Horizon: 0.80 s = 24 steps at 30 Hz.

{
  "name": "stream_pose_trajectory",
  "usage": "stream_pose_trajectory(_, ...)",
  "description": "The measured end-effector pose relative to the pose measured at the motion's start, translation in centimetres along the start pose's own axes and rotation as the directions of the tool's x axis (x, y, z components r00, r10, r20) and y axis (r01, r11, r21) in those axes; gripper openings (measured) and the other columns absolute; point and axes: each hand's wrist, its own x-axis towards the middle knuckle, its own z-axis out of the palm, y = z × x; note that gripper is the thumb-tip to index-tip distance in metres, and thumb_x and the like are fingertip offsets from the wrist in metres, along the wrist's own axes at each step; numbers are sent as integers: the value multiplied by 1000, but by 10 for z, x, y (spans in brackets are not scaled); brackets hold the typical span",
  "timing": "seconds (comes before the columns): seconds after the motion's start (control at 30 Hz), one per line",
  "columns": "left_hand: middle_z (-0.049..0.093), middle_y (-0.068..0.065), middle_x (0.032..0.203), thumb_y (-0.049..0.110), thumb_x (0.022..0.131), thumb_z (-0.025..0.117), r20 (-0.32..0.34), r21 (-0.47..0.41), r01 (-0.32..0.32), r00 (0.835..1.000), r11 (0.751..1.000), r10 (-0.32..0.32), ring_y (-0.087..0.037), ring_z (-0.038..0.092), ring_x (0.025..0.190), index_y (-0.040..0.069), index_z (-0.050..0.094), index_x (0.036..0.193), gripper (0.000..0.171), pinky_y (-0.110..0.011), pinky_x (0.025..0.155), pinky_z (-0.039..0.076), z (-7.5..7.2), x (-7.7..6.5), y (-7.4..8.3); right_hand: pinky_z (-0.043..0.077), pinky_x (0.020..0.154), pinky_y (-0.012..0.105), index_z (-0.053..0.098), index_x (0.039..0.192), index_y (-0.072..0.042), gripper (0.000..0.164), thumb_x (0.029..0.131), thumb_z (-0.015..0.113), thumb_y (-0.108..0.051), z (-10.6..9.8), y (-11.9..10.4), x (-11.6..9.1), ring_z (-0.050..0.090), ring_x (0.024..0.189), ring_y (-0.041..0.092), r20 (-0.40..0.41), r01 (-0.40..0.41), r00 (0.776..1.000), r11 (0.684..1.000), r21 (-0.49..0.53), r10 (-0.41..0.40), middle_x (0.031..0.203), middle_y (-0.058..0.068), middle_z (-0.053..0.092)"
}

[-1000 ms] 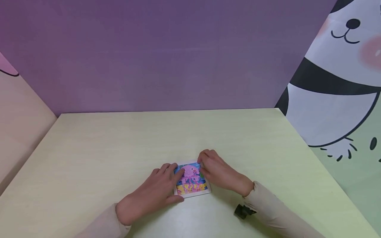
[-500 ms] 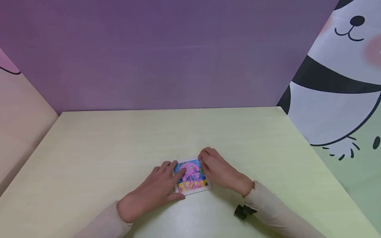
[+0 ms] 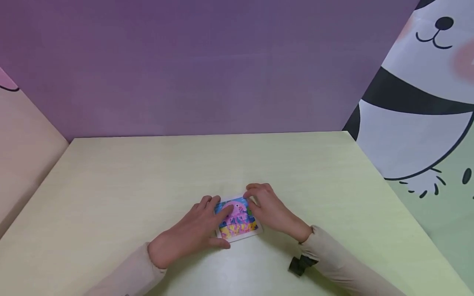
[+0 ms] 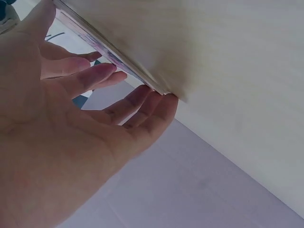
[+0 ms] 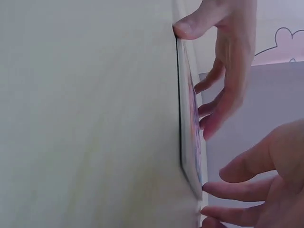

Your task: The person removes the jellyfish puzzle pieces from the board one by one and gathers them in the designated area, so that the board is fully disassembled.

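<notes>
A small jigsaw puzzle point(image 3: 240, 229) in a white frame lies flat on the table, its picture a pink octopus on blue above a yellow and pink band. My left hand point(image 3: 190, 232) holds its left side, thumb at the near edge and fingers at the far left, with the index finger across the picture. At the far right corner is my right hand point(image 3: 274, 211), its thumb and index finger apart and fingertips touching the edge or just beside it. In the right wrist view the puzzle point(image 5: 192, 142) appears edge-on, and the right thumb point(image 5: 247, 164) is off the board.
The pale tabletop point(image 3: 148, 172) reaches back to a purple wall point(image 3: 207, 74). A panda mural point(image 3: 414, 139) covers the right wall. A black device point(image 3: 301, 265) hangs at the right sleeve point(image 3: 340, 259).
My right hand's thumb and index finger, bunched at the corner before, have spread apart. The left hand keeps its hold. The puzzle has turned slightly counterclockwise.
</notes>
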Motion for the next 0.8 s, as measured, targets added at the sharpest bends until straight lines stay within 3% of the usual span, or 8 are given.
stream_pose_trajectory(0.23,46,-21,135,65,80,69,-13,43,-6,1000,999,6,-35,44,122,14,49,144,84,-45,94,47,1,1,-1,32,109,58,67,105,5,18,96,52,1,0,-1,-2,32,138,42,36,-67,997,993,102,64,144,25,46)
stream_pose_trajectory(0.37,46,-21,134,67,80,69,-31,64,-2,1000,998,4,-35,45,121,13,49,145,86,-44,92,48,1,2,-1,32,109,58,65,98,2,14,94,52,4,5,-4,-4,30,138,44,24,-18,1000,996,92,16,143,26,46)
stream_pose_trajectory(0.57,45,-19,138,67,79,70,11,28,34,999,999,-34,-34,43,125,4,49,145,94,-45,95,46,-1,3,0,38,107,52,63,115,6,21,95,58,1,5,-9,-6,39,133,38,35,49,998,999,-15,-48,136,20,53)
stream_pose_trajectory(0.8,45,-16,142,66,76,75,47,-70,68,997,995,-65,-32,40,131,1,50,143,96,-47,100,43,-4,4,-2,44,100,46,70,107,2,15,95,63,-4,-5,-6,-6,45,121,32,23,43,999,990,-131,-40,124,13,58)
